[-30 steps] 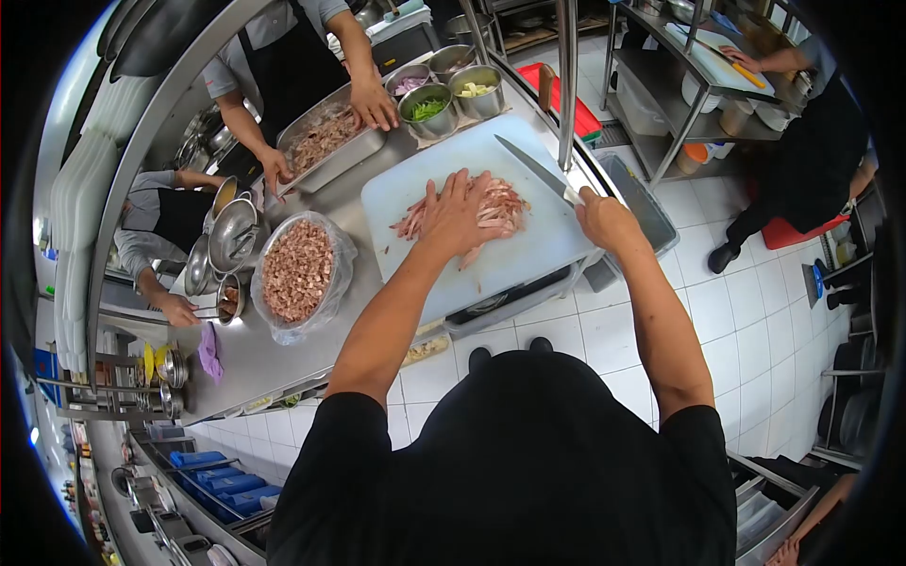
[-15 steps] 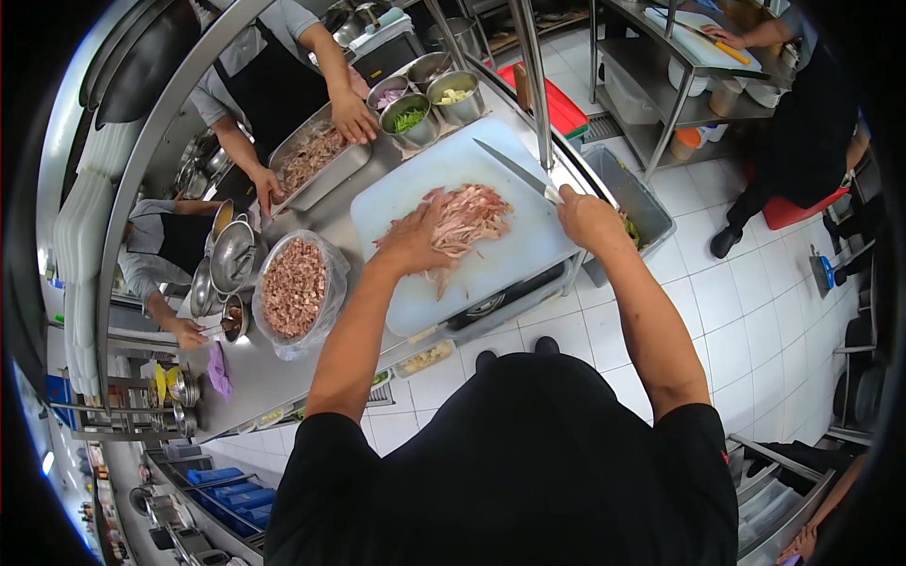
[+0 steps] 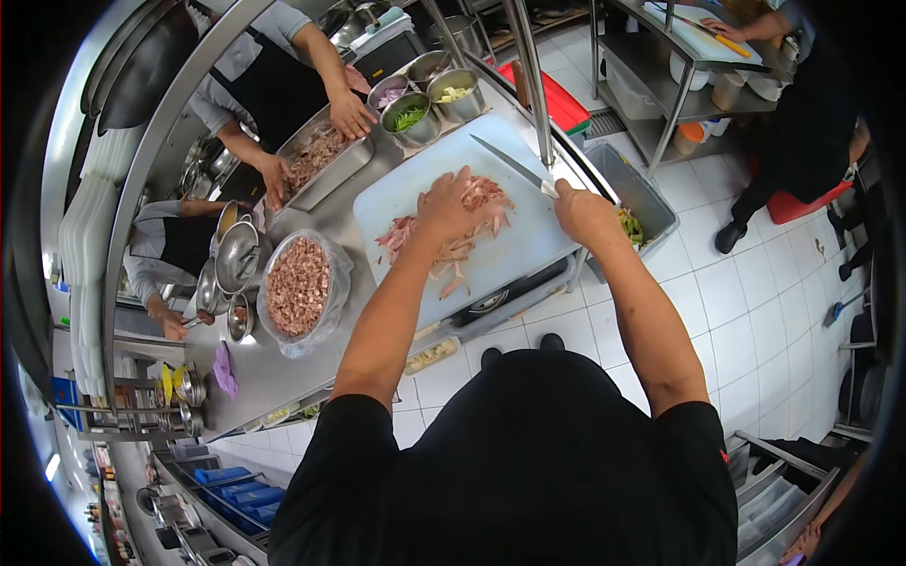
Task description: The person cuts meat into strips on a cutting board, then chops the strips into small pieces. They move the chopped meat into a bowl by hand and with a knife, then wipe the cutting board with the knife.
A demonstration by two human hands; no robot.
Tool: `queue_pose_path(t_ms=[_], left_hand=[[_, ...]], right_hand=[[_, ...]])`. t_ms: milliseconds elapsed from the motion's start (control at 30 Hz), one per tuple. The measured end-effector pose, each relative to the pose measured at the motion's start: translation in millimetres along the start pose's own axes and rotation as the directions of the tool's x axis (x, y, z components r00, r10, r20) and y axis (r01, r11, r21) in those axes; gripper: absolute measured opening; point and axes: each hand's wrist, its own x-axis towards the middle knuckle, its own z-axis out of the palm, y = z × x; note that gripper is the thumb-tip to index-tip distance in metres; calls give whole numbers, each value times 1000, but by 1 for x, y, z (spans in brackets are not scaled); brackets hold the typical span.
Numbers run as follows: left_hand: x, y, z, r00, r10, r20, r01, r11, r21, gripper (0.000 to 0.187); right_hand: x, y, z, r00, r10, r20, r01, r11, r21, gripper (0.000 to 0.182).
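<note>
Left hand [image 3: 444,209] spans sliced meat [image 3: 487,194], fingers slightly apart; right hand [image 3: 585,215] clamps knife [image 3: 511,163]; upright post [image 3: 529,85] stands near.

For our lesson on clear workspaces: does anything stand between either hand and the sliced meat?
Nothing visible does. The left hand is on the sliced meat. The right hand grips the knife; only bare cutting board shows between that hand and the meat.
</note>
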Motion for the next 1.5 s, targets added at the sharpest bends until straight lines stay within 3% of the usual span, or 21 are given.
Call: queue_pose_path(t_ms=[67,167,267,367,467,567,667,767,867,967,1067,1267,1367,1467,1500], left_hand=[[29,-34,15,992,-35,-119,27,998,-62,104],[40,-48,10,985,-161,63,172,951,-258,98],[10,-8,-15,983,-15,183,28,997,-66,93],[-14,20,-12,992,-49,113,45,998,36,106],[-28,29,-5,997,47,63,-62,959,278,120],[-12,8,-10,988,23,155,-40,993,113,121],[-9,-3,-10,983,103,150,-119,988,102,120],[24,-23,18,962,260,-88,-266,962,-63,111],[45,-20,14,984,164,74,-146,967,-207,104],[36,8,-13,956,145,255,-116,985,-126,98],[20,33,-13,982,67,176,-66,998,-10,95],[16,41,-4,979,136,150,-153,982,109,87],[13,44,16,997,74,-7,-72,986,152,83],[19,37,32,996,72,-47,-65,987,146,82],[21,31,33,995,95,-5,-95,994,46,83]], right_hand=[[2,1,2,1000,-9,6,9,1000,-11,25],[1,1,1,1000,-11,6,11,1000,-3,25],[3,3,5,1000,-5,-5,5,1000,17,25],[0,1,0,1000,0,5,0,1000,2,25],[2,0,1,1000,9,27,-8,1000,-1,26],[-1,-1,-3,999,-5,32,6,1000,-7,26],[2,1,1,1000,9,29,-9,1000,-2,27],[1,-1,0,1000,19,22,-19,1000,-1,26],[2,0,0,1000,5,26,-5,1000,-5,26],[2,2,4,1000,25,9,-25,1000,2,26],[2,-1,0,999,33,28,-33,999,-2,26],[2,-1,0,1000,25,4,-25,1000,-6,25],[2,-1,0,1000,21,16,-21,1000,11,25],[3,3,10,1000,18,-9,-18,1000,24,25],[1,2,10,1000,31,-3,-31,999,26,25]])
